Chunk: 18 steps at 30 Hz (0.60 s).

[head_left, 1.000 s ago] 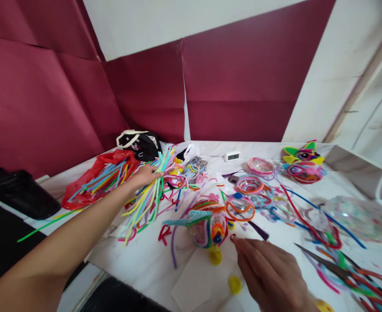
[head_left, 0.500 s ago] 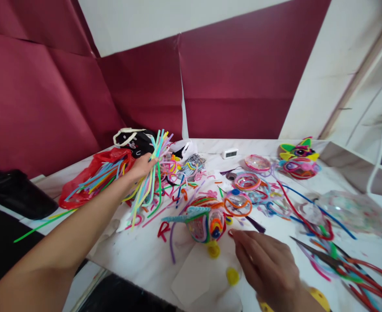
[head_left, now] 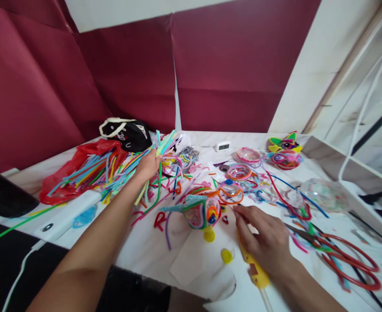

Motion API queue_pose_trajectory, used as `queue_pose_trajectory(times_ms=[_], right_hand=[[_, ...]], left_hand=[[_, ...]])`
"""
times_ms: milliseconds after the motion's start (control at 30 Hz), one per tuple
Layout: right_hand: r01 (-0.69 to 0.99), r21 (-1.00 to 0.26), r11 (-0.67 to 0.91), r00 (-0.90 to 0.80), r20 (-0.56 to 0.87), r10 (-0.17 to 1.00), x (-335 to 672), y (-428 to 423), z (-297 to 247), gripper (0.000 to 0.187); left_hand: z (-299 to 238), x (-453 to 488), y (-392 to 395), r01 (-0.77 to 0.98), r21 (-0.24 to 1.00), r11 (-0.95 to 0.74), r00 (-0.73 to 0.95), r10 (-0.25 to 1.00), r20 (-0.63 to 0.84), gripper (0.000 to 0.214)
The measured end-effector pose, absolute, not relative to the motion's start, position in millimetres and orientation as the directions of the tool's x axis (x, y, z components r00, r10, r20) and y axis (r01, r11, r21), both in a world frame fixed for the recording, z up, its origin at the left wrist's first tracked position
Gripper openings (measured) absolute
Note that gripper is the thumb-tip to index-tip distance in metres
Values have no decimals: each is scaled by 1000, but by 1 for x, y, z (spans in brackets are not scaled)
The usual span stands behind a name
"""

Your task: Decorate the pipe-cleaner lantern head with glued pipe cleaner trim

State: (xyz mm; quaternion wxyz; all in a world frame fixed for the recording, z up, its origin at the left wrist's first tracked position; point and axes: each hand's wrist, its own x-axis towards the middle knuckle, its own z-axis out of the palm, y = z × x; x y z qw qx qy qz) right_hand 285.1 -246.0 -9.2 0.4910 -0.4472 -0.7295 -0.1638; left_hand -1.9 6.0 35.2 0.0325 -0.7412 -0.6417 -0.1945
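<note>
My left hand [head_left: 148,165] is closed round a bundle of coloured pipe cleaners [head_left: 160,149], holding them above the white table [head_left: 145,251]. More pipe cleaners spill from a red plastic bag [head_left: 76,167] to its left. My right hand [head_left: 265,239] rests palm down on the table, fingers loosely curled, lying on a yellow glue gun [head_left: 255,268]. Just left of it sits a clear ball wrapped in coloured pipe cleaners [head_left: 201,213] with a pale blue horn. Two yellow caps [head_left: 226,255] lie in front of that ball.
Pipe-cleaner rings and clear half-domes [head_left: 239,172] cover the table's middle. A black bag [head_left: 125,132] and a small white clock [head_left: 222,146] stand at the back, a green and yellow craft figure [head_left: 285,145] at back right. Red loops [head_left: 347,258] and scissors [head_left: 299,234] lie at right.
My left hand has lifted the bundle of pipe cleaners off the pile and swung it upright. My right hand slid a little right, and the yellow glue gun now shows beneath it.
</note>
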Motion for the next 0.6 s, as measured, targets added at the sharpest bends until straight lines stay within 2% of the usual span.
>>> queue_pose_trajectory(times_ms=[133,367,533,600], right_hand=[[796,-247,553,-78,863,498,285,-251,10,11],[758,-411,506,30,797,603,281,-237,62,9],[594,-650,474,12,596,803,278,-173,80,13],[619,-659,427,-33,521,853,274,-142,82,18]], left_hand=[[25,4,1,963,182,-199,128,931,342,42],[0,2,-5,933,206,-297,200,899,389,36],[-10,-4,-7,897,240,-370,247,872,422,31],[-12,-6,-7,885,253,-392,256,862,438,31]])
